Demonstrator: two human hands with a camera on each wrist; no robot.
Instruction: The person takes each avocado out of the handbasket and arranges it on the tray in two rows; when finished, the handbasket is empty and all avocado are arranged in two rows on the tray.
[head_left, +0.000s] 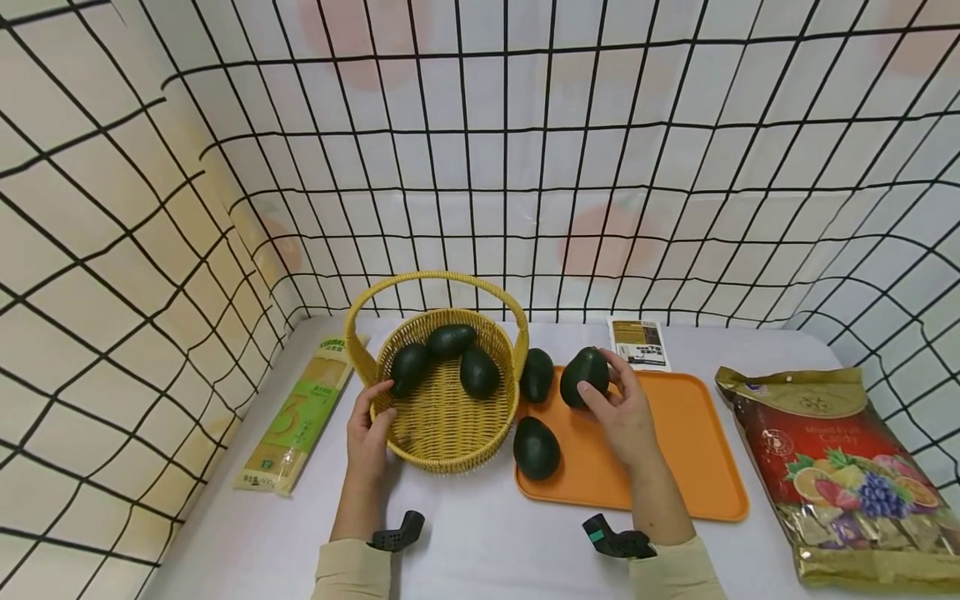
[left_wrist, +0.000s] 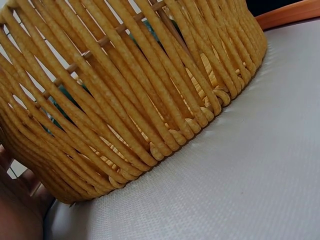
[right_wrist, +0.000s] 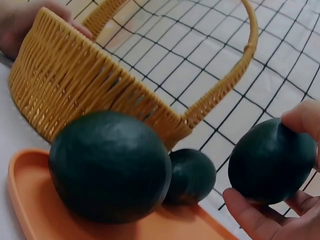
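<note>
My right hand [head_left: 622,410] grips a dark green avocado [head_left: 584,377], held above the orange tray [head_left: 675,446]; in the right wrist view this avocado [right_wrist: 270,162] sits between thumb and fingers, raised off the tray. Two more avocados lie at the tray's left side, one nearer [head_left: 536,448] and one farther back [head_left: 537,375]. My left hand [head_left: 367,433] holds the left rim of a yellow wicker basket [head_left: 442,458], thumb inside it. Inside the basket rest three avocados, at the left [head_left: 409,367], back [head_left: 451,341] and right [head_left: 480,372]. The basket's handle [head_left: 438,277] stands upright.
Left of the basket lies a green and clear pack of noodles [head_left: 300,417]. A red and gold candy bag [head_left: 847,483] lies right of the tray, and a small printed packet [head_left: 639,343] is behind it. Black wire mesh [head_left: 480,167] surrounds the white table's back and sides.
</note>
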